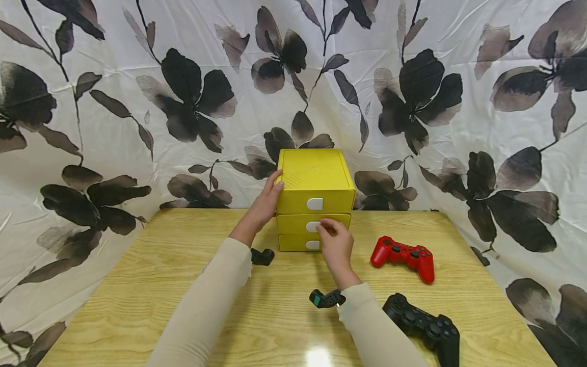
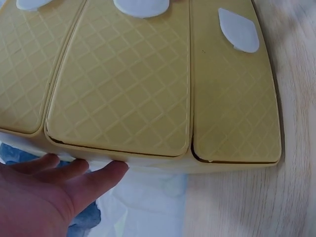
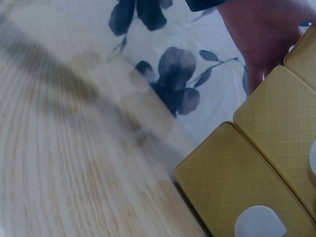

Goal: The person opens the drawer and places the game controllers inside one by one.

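Observation:
A yellow drawer unit [image 1: 316,171] with three stacked drawers stands at the back of the table, each front bearing a white tab handle. My left hand [image 1: 267,201] rests against the unit's left side near the top, thumb at the front corner. In the left wrist view its fingers [image 2: 106,175] lie along that side, beside the quilted drawer fronts [image 2: 123,84]. My right hand [image 1: 337,244] pinches the white tab [image 1: 313,227] of the middle drawer between thumb and index finger. The drawer fronts [image 3: 232,173] look closed in the right wrist view, where the right fingers are out of sight.
On the wooden table [image 1: 151,285], a red game controller [image 1: 403,257] lies to the right of the unit. A black game controller [image 1: 424,326] is nearer, beside my right forearm. Black wrist cameras [image 1: 326,298] hang at both wrists. Flowered white cloth [image 1: 183,30] rises behind the table.

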Motion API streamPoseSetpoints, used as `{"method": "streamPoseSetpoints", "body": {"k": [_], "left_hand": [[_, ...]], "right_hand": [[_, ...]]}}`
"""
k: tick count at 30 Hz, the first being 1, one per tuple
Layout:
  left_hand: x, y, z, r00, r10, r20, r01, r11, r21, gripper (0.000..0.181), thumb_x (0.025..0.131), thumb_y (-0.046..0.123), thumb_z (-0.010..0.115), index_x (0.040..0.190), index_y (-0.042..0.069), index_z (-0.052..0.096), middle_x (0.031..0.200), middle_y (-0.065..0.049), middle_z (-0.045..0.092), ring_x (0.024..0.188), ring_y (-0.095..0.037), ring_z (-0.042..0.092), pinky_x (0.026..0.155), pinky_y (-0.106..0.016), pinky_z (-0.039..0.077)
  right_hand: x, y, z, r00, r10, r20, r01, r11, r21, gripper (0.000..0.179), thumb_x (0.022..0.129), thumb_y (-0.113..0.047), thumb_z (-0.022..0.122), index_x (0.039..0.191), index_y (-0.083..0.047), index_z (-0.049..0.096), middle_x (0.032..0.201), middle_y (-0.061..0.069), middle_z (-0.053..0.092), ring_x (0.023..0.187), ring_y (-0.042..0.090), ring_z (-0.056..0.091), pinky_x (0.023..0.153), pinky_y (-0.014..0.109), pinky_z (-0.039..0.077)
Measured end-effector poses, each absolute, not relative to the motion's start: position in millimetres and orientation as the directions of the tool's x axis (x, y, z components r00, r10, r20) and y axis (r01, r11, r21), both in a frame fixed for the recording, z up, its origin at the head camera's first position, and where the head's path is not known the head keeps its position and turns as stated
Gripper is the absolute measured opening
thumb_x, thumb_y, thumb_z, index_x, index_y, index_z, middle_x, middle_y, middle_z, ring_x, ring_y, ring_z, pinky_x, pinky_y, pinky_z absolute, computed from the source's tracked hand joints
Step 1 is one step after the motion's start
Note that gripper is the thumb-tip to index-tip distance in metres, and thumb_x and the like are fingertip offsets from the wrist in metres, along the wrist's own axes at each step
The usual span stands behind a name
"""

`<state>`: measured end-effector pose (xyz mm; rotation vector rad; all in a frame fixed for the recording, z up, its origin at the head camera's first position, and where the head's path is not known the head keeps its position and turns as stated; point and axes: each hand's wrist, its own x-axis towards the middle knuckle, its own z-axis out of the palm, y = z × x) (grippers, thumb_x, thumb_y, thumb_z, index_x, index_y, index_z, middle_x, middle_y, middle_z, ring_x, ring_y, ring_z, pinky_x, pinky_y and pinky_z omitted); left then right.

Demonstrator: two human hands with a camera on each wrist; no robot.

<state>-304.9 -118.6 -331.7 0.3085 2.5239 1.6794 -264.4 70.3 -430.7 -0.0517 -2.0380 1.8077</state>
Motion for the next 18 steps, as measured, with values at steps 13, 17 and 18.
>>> {"method": "streamPoseSetpoints", "body": {"k": [13,17,18], "left_hand": [[-310,-124,-332,-0.963,0.269,0.027,0.115,0.317,0.941,0.052,0.091,0.059,0.032,0.138,0.051,0.013,0.152,0.001,0.012,0.134,-0.031,0.029,0.093,-0.059,0.039],[-319,-127,-341,-0.963,0.266,0.041,0.127,0.315,0.941,0.053,0.085,0.067,0.034,0.134,0.057,0.015,0.151,0.001,0.015,0.133,-0.029,0.03,0.092,-0.059,0.04],[-321,-127,-342,-0.963,0.267,0.045,0.132,0.316,0.94,0.053,0.085,0.067,0.034,0.133,0.057,0.015,0.151,0.0,0.016,0.133,-0.03,0.031,0.091,-0.059,0.041]], "right_hand": [[-257,72,-431,-0.91,0.305,0.282,-0.244,0.156,-0.957,0.013,0.078,-0.022,0.072,0.091,-0.018,0.07,0.09,0.0,0.066,0.083,0.013,0.061,0.066,0.019,0.05],[-251,73,-432,-0.914,0.296,0.279,-0.243,0.154,-0.958,0.014,0.079,-0.023,0.071,0.092,-0.018,0.07,0.09,0.001,0.066,0.083,0.013,0.06,0.065,0.019,0.049],[-250,74,-431,-0.918,0.291,0.271,-0.236,0.15,-0.96,0.014,0.079,-0.024,0.071,0.092,-0.018,0.069,0.091,0.001,0.066,0.084,0.013,0.059,0.066,0.019,0.049]]}}
